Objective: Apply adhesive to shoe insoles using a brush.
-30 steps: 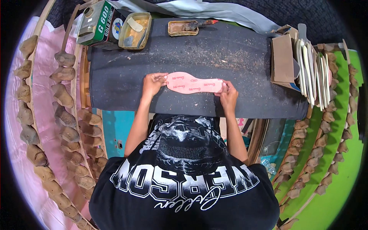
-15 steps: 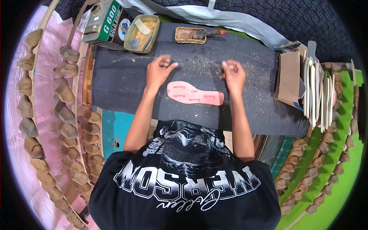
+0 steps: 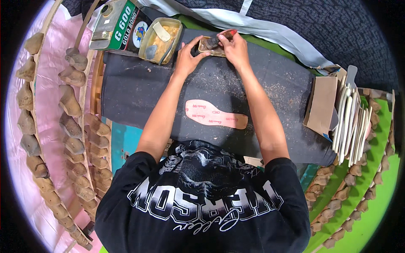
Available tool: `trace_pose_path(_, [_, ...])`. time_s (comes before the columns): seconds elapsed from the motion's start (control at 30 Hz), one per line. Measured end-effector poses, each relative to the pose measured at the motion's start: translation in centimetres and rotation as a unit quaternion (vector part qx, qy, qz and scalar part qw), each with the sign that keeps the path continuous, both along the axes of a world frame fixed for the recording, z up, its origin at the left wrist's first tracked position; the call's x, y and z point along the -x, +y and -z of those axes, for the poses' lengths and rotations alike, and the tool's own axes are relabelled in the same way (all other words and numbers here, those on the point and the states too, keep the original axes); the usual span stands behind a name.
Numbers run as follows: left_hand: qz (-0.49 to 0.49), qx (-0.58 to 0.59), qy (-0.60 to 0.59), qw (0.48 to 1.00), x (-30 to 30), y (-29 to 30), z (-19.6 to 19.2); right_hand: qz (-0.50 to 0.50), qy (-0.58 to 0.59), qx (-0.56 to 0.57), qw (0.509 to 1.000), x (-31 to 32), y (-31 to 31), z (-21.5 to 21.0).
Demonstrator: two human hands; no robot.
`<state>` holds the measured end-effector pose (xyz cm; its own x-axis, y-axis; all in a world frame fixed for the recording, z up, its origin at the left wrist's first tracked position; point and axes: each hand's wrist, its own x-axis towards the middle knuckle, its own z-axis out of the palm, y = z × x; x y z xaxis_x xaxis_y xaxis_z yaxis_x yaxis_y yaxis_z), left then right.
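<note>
Both hands moved to small tin (image 3: 211,45), R hand (image 3: 234,47) grip holds brush (image 3: 219,39), L hand (image 3: 187,59) steadies.

A pink insole (image 3: 216,114) lies flat in the middle of the dark work mat (image 3: 126,90), free of both hands. At the mat's far edge, the left hand (image 3: 187,57) steadies a small flat tin (image 3: 211,45), while the right hand (image 3: 234,47) dips a red-handled brush (image 3: 219,39) into it. Just left of that tin sits a larger open tray of yellowish glue (image 3: 161,34), and beyond the mat's right end stands a stack of pale insoles (image 3: 350,122).
</note>
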<state>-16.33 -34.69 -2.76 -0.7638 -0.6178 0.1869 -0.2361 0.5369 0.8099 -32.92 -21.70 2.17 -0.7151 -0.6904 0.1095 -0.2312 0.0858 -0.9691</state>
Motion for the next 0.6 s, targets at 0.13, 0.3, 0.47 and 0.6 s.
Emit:
trace_pose_path(0.13, [-0.015, -0.039, 0.025, 0.999, 0.4, 0.0, 0.2, 0.034, 0.183, -0.046, 0.981, 1.7, 0.5, -1.1])
trace_pose_path(0.3, [-0.016, -0.038, 0.031, 0.999, 0.2, -0.3, 0.7, 0.007, 0.133, -0.069, 0.989, 0.7, 1.7, -3.2])
trace_pose_path(0.47, [-0.013, -0.045, 0.02, 0.999, 0.2, -0.3, 0.8, -0.012, 0.184, 0.01, 0.983, -0.2, 3.6, -4.5])
trace_pose_path(0.6, [0.009, -0.057, 0.017, 0.998, 0.5, -0.7, 0.9, -0.022, 0.195, 0.035, 0.98, 0.4, 5.0, -4.0])
